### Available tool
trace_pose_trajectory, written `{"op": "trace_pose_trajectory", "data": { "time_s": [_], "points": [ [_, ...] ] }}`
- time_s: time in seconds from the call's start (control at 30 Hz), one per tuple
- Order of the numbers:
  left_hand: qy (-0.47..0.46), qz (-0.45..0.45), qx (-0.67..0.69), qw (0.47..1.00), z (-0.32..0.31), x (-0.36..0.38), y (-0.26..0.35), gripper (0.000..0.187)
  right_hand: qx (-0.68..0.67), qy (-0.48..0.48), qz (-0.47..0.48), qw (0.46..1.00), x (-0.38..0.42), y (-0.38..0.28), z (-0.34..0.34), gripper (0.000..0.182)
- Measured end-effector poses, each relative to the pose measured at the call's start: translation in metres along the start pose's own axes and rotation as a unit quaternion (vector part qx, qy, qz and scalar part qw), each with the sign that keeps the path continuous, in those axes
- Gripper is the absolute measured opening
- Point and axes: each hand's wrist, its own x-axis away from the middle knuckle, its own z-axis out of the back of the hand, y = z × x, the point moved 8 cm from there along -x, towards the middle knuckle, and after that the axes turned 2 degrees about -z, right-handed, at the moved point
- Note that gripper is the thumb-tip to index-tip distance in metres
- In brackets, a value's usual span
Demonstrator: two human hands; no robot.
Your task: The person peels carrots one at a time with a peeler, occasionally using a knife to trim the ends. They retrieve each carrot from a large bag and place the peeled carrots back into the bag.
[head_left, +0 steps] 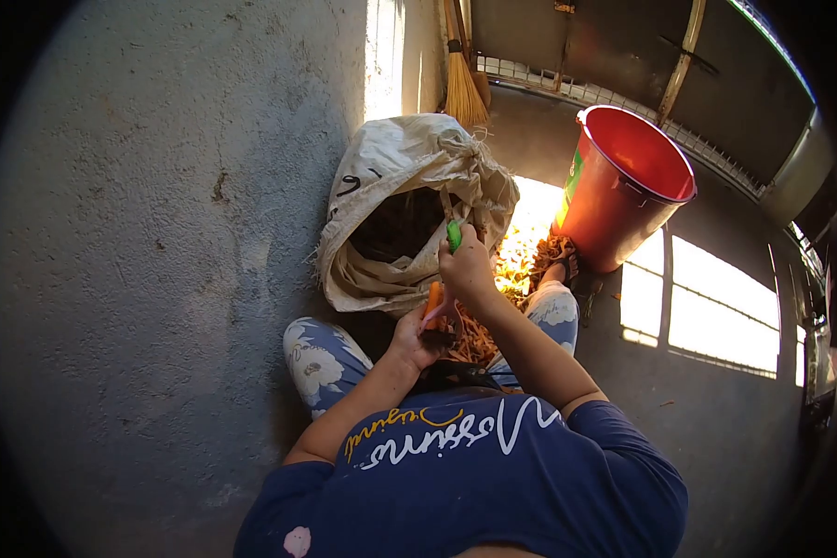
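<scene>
My left hand (415, 342), low in front of my lap, is closed around a carrot (434, 297) whose orange upper end shows above the fingers. Just above it, my right hand (468, 268) grips a peeler (439, 312). The peeler's pink forked part reaches down beside the carrot, and a green end sticks out at the top of my fist. Orange peelings (472, 342) lie between my legs below the hands. Beyond them, a whitish woven sack (372, 288) lies with its mouth facing me; its inside is dark.
A tall red bucket (614, 209) stands to the right of the sack, with more peelings (521, 265) on the floor by its base and my foot. On the left rises a rough grey wall (177, 232). A straw broom (464, 88) leans behind the sack.
</scene>
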Motion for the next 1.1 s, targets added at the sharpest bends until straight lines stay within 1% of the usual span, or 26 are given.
{"op": "trace_pose_trajectory", "data": {
  "time_s": [0.03, 0.1, 0.13, 0.2, 0.27, 0.3, 0.33, 0.37, 0.4, 0.43, 0.5, 0.53, 0.6, 0.63, 0.67, 0.73, 0.77, 0.83, 0.87, 0.93, 1.07, 1.1],
  "points": [
    [-0.001, -0.002, 0.001, 1.0, -0.004, 0.004, 0.001, 0.033, -0.005, -0.004, -0.004, 1.0, -0.001, 0.002, -0.003, 0.028],
    [0.004, 0.012, -0.068, 0.998, -0.01, 0.016, -0.001, 0.032, -0.01, -0.009, -0.007, 1.0, -0.002, 0.001, -0.005, 0.028],
    [0.003, 0.011, -0.067, 0.998, -0.005, 0.013, 0.0, 0.032, 0.013, -0.012, -0.021, 1.0, -0.004, 0.002, -0.004, 0.028],
    [-0.042, 0.027, -0.087, 0.995, 0.005, 0.005, -0.004, 0.031, 0.036, -0.014, -0.033, 0.999, -0.012, 0.007, -0.004, 0.029],
    [-0.035, 0.04, -0.103, 0.993, 0.008, 0.011, -0.011, 0.031, 0.042, 0.042, -0.047, 0.997, -0.034, 0.031, -0.001, 0.025],
    [-0.027, 0.052, -0.119, 0.991, 0.01, 0.015, -0.014, 0.032, 0.046, 0.066, -0.054, 0.995, -0.049, 0.046, 0.006, 0.026],
    [-0.027, 0.051, -0.119, 0.991, 0.008, 0.019, -0.016, 0.032, 0.091, 0.057, -0.064, 0.992, -0.056, 0.055, 0.014, 0.026],
    [-0.047, 0.052, -0.127, 0.989, 0.001, 0.022, -0.017, 0.033, 0.082, 0.077, -0.075, 0.991, -0.066, 0.08, 0.018, 0.025],
    [-0.069, 0.049, -0.133, 0.988, -0.004, 0.024, -0.017, 0.035, 0.074, 0.096, -0.084, 0.989, -0.07, 0.083, 0.023, 0.024],
    [-0.072, 0.043, -0.131, 0.988, -0.001, 0.019, -0.011, 0.035, 0.074, 0.095, -0.076, 0.99, -0.073, 0.083, 0.02, 0.024],
    [0.005, -0.001, -0.105, 0.994, 0.022, 0.005, 0.005, 0.036, 0.03, 0.119, -0.059, 0.991, -0.066, 0.08, 0.021, 0.023],
    [0.005, 0.001, -0.103, 0.995, 0.016, 0.008, 0.006, 0.036, -0.007, 0.12, -0.036, 0.992, -0.059, 0.067, 0.018, 0.023],
    [-0.003, 0.023, -0.031, 0.999, 0.006, 0.013, 0.006, 0.038, -0.02, 0.083, -0.022, 0.996, -0.04, 0.042, 0.013, 0.023],
    [-0.029, 0.031, 0.025, 0.999, 0.008, 0.004, 0.005, 0.038, -0.021, 0.059, -0.012, 0.998, -0.033, 0.036, 0.006, 0.023],
    [-0.027, 0.033, 0.025, 0.999, 0.016, -0.003, 0.005, 0.038, -0.021, 0.058, -0.015, 0.998, -0.026, 0.03, 0.003, 0.023],
    [-0.069, 0.017, 0.009, 0.997, 0.015, -0.01, 0.008, 0.037, -0.045, 0.024, 0.023, 0.998, -0.014, 0.007, -0.002, 0.023],
    [-0.069, 0.017, 0.01, 0.997, 0.015, -0.01, 0.007, 0.037, -0.043, 0.019, 0.029, 0.998, -0.012, 0.003, -0.004, 0.024],
    [-0.011, -0.007, -0.026, 1.0, 0.01, 0.0, 0.009, 0.036, -0.039, 0.02, 0.035, 0.998, -0.007, -0.005, -0.006, 0.025],
    [-0.011, -0.007, -0.025, 1.0, 0.007, 0.002, 0.008, 0.036, -0.034, 0.022, 0.042, 0.998, -0.005, -0.008, -0.006, 0.026],
    [-0.015, 0.008, 0.024, 1.0, 0.001, 0.006, 0.005, 0.033, -0.027, 0.008, 0.028, 0.999, -0.004, -0.007, -0.01, 0.027],
    [-0.018, 0.012, 0.028, 0.999, -0.006, 0.015, 0.004, 0.03, 0.012, -0.015, -0.002, 1.0, -0.004, -0.002, -0.018, 0.027],
    [-0.006, 0.009, -0.011, 1.0, -0.003, 0.018, 0.004, 0.034, 0.012, -0.016, -0.002, 1.0, -0.004, -0.001, -0.018, 0.027]
  ]
}}
